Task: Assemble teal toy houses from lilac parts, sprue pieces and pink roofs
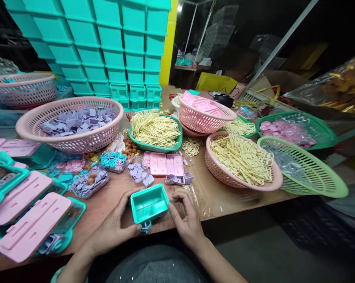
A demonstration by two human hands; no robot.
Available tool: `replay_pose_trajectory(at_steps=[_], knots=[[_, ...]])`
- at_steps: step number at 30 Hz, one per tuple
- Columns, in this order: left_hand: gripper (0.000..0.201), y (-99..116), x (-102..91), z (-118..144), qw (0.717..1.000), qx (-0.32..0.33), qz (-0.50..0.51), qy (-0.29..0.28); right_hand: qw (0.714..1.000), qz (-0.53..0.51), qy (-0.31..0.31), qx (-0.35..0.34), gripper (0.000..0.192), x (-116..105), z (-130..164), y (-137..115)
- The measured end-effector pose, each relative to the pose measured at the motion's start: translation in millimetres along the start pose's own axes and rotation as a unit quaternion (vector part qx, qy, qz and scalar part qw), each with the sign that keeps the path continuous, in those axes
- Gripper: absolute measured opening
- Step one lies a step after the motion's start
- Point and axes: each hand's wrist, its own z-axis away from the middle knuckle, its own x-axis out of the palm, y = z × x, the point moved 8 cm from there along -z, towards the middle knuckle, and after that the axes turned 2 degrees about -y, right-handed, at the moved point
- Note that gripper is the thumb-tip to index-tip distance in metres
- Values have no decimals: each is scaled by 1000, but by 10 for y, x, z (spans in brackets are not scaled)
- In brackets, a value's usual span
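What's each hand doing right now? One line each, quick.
Left hand: closed on the teal box, gripping its left side.
Right hand: fingers curled against the box's right side, steadying it.

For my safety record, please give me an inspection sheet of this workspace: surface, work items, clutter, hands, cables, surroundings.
Surface: brown wooden table, crowded, with clear plastic film near its front edge.
Work items: open teal box, held at the table edge; a small lilac part shows under it.
Clutter: pink basket of lilac parts, green basket of cream frames, pink basket of cream frames, pink tray, pink-lidded teal cases.
Hands: left hand and right hand grip the box from both sides.
Cables: black cable at the far side.
Surroundings: stacked teal crates; dark room behind.
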Motion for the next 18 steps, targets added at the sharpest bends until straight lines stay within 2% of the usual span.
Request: replay_pose_trajectory(at_steps=[3,5,7,9,11,14,16,18], knots=[[81,-41,-61,-2,999,-22,-29,-3,999,-6,-26,-33,19,60,-129,5],[87,-3,-159,20,997,-24,-66,22,998,31,-16,-60,14,-10,-302,6],[86,147,-302,-4,993,-4,-92,77,995,82,2,-54,8,-148,-540,115],[70,397,-401,-140,986,28,-97,131,991,129,21,-24,12,-323,-802,332],[48,722,-382,-439,978,79,-112,155,986,161,43,3,15,-497,-1036,590],[28,1133,-167,-1143,971,151,-137,126,982,179,49,30,19,-629,-1272,928],[21,1241,-83,-1639,968,159,-142,136,981,185,37,40,21,-624,-1333,1072],[12,1242,-32,-2050,969,152,-141,133,980,191,22,48,20,-581,-1330,1164]])
